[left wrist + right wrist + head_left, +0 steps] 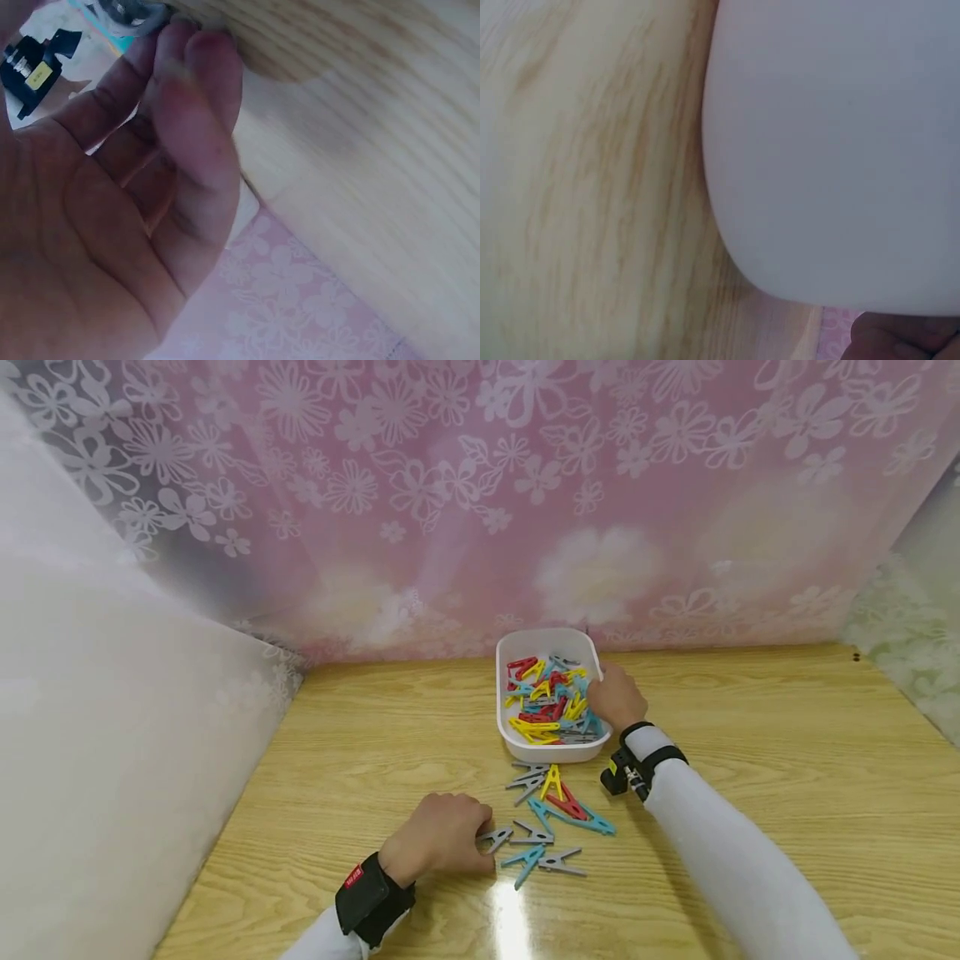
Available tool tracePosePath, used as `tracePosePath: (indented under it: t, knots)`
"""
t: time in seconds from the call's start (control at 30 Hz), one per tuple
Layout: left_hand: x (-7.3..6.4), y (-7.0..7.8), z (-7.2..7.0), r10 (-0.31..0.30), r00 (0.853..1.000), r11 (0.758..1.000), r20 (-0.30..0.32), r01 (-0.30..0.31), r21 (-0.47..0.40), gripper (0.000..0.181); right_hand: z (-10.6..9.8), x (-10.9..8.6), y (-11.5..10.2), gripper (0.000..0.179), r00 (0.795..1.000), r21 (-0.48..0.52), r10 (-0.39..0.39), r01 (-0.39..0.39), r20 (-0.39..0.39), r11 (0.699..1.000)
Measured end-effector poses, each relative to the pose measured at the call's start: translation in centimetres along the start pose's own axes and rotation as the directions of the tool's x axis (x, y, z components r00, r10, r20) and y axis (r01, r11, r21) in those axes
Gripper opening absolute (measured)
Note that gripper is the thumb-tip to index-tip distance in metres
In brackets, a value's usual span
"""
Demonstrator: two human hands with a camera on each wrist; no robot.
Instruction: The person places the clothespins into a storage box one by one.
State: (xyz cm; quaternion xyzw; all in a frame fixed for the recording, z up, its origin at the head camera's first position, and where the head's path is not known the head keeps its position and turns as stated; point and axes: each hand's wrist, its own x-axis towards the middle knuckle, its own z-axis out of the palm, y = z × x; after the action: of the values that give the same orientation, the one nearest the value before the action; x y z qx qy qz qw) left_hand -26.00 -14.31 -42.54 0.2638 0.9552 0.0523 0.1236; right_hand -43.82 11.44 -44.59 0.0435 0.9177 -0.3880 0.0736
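Near the front of the table, my left hand rests beside a loose group of clothespins, its fingers loosely bent. A grey clothespin lies at the gap between its thumb and fingers. In the left wrist view the palm and bent fingers fill much of the frame, and something grey shows blurred by the fingertips. With my right hand I hold the right wall of a white plastic box. Red, yellow, blue and grey clothespins lie jumbled inside it. The box's white side dominates the right wrist view.
More clothespins lie in front of the box: a yellow one, a red one, a blue one and several grey ones. The wooden table meets a pink floral curtain behind and a white sheet at left.
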Motion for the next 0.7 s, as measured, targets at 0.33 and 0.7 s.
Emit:
tracePosePath:
  t: [0.33,0.7]
  knots:
    - [-0.5,-0.1,-0.1,-0.011,1.000,0.998,-0.003,0.010,-0.069,0.029,-0.2,-0.1,0.2,0.049,1.000,-0.006,-0.006,0.006,0.008,1.000]
    - [-0.7,-1.1,-1.5,0.037,0.999,0.995,-0.037,-0.040,-0.092,0.020,-0.1,-0.1,0.1,0.049,1.000,-0.013,-0.007,0.007,0.006,1.000]
